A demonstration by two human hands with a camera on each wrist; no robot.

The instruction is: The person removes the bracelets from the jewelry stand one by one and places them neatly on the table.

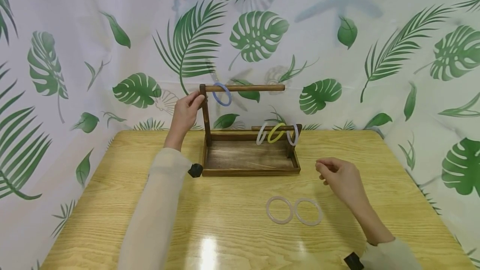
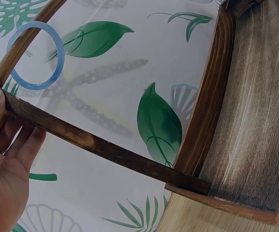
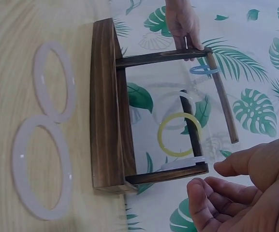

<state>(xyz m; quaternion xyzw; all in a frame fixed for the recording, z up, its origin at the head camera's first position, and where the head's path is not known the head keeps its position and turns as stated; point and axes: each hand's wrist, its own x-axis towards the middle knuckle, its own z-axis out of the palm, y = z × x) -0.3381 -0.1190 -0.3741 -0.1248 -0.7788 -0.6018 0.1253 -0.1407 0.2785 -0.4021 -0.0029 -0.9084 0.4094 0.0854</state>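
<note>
A brown wooden bangle stand (image 1: 251,173) has a tall post with a long upper bar and a short post with a lower bar. My left hand (image 1: 184,113) pinches the top of the tall post (image 2: 100,145) between thumb and fingers. On the upper bar, near that post, hangs a blue bangle (image 2: 61,58). The lower bar carries a whitish bangle (image 1: 258,138), a yellow bangle (image 3: 160,135) and a pale lavender bangle (image 1: 297,134) closest to the short post. To the right of the stand, my right hand (image 1: 343,178) hovers with loosely bent fingers and holds nothing.
Two pale pinkish bangles, one nearer (image 3: 18,164) and one farther (image 3: 70,87), lie flat side by side in front of the stand on the wood-grain table (image 1: 232,220). A leaf-patterned cloth (image 1: 337,53) hangs behind and around the table.
</note>
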